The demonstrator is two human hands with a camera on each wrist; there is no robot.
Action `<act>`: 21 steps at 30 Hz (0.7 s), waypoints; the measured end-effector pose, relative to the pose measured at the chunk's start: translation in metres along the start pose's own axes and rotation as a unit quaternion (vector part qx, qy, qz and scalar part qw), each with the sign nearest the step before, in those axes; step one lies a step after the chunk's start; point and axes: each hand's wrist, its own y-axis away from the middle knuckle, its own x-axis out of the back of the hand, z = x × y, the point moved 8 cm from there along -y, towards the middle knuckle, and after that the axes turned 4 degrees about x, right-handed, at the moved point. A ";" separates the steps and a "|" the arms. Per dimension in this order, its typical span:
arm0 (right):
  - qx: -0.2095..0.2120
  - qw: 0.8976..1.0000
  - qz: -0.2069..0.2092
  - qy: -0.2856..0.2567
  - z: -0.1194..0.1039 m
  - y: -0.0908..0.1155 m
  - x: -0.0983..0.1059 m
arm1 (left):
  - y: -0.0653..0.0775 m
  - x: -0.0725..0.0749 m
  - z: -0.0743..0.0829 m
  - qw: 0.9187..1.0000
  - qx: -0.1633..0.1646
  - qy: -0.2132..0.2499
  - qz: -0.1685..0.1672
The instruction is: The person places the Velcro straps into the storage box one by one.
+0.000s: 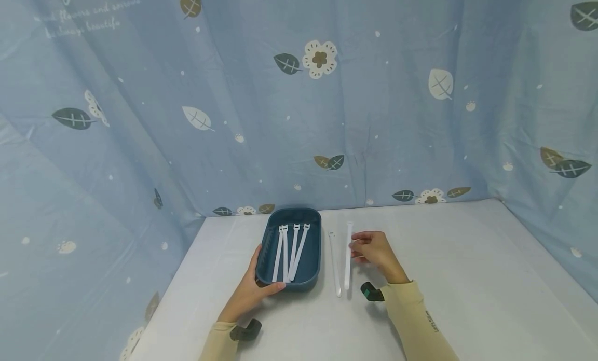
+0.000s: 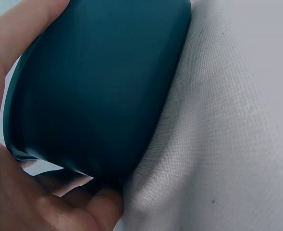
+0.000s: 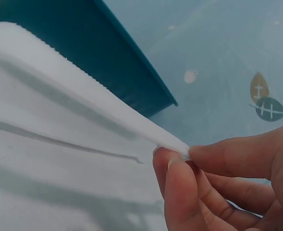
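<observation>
My left hand [image 1: 252, 288] grips a dark blue plastic basin [image 1: 310, 283] at its near left corner, thumb along the near rim and fingers along the left side. Inside the basin lie several white hook-and-loop cable ties [image 1: 299, 252], slotted heads toward the back. To the right of it, my right hand [image 1: 376, 252] pinches another white cable tie [image 3: 93, 91] between thumb and fingertips, raised over the table with its slotted head pointing away. One more cable tie [image 1: 335, 267] lies on the table between the basin and the held tie.
A white cloth covers the table [image 1: 448, 257]. Behind and to the sides hangs a blue curtain [image 1: 261, 158] with leaves and flowers, meeting the table just behind the basin. Black wrist mounts [image 1: 372, 292] sit by both cream sleeves.
</observation>
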 end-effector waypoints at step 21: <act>0.023 0.999 -0.014 -0.034 -0.014 0.003 -0.005 | -0.002 0.000 -0.002 1.000 -0.003 -0.004 0.003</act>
